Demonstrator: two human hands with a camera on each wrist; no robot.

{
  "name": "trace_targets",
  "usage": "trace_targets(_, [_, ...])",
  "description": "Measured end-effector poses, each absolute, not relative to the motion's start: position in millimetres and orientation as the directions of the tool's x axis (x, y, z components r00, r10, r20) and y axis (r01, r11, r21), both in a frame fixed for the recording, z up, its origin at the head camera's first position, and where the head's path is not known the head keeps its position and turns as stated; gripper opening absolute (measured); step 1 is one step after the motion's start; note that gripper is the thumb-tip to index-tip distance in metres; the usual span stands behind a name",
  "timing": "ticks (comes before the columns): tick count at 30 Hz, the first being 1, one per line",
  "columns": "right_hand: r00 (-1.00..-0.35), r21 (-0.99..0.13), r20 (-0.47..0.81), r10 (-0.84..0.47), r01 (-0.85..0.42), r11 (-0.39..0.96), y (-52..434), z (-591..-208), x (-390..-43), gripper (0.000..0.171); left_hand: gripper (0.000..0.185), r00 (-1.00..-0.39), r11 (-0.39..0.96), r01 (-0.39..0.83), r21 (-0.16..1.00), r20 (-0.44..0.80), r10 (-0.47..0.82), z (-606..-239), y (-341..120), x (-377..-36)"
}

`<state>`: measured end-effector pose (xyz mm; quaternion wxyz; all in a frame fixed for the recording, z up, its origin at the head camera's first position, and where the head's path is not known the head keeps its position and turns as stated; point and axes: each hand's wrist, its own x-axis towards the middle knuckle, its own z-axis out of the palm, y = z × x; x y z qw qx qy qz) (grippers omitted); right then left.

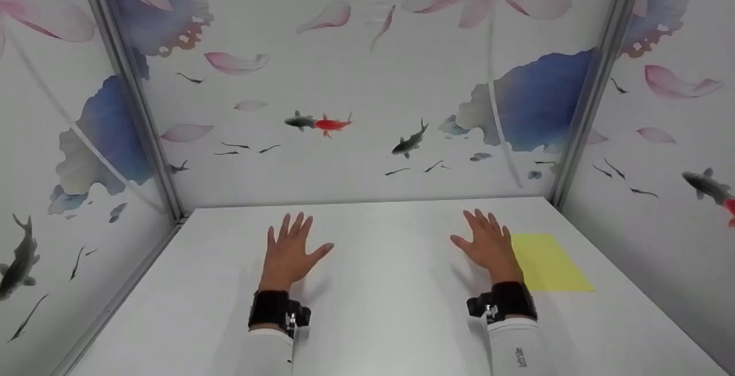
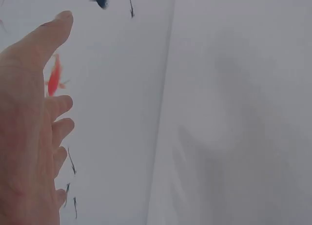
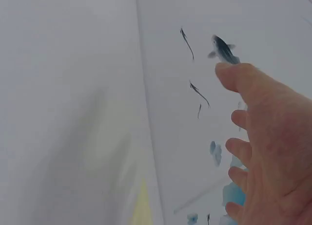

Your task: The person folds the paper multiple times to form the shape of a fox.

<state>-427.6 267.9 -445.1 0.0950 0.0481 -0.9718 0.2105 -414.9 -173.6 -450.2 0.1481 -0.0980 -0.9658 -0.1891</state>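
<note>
My left hand (image 1: 291,252) is held palm down over the left half of the white table (image 1: 379,307), fingers spread and thumb out to the right. Over the right half, my right hand (image 1: 487,247) mirrors it, with its thumb pointing left. Neither hand holds anything. A yellow sheet (image 1: 554,264) lies flat on the table just right of the right hand, which overlaps its left edge in the head view. In the wrist views the left thumb (image 2: 56,32) and the right thumb (image 3: 236,76) stand apart from their fingers, and soft shadows fall on the tabletop.
White panels printed with fish, petals and lotus leaves enclose the table: a back wall (image 1: 356,175), a left wall (image 1: 34,192) and a right wall (image 1: 677,238). Grey metal posts stand at the back left (image 1: 129,89) and back right (image 1: 597,89) corners. Each wrist wears a black strap with a small camera.
</note>
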Motion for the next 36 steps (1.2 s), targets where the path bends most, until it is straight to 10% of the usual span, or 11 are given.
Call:
trace_targets(21, [-0.965, -0.433, -0.119, 0.232, 0.261, 0.863, 370.7, -467.6, -380.1, 0.100, 0.067, -0.774, 0.773, 0.625, 0.107, 0.218, 0.595, -432.8, -41.9, -378.9])
trace_targets(36, [-0.985, -0.402, -0.146, 0.088, 0.140, 0.905, 342.7, -471.7, -397.7, 0.093, 0.066, -0.836, 0.788, 0.545, 0.286, 0.110, 0.538, -449.0, -53.5, -391.3])
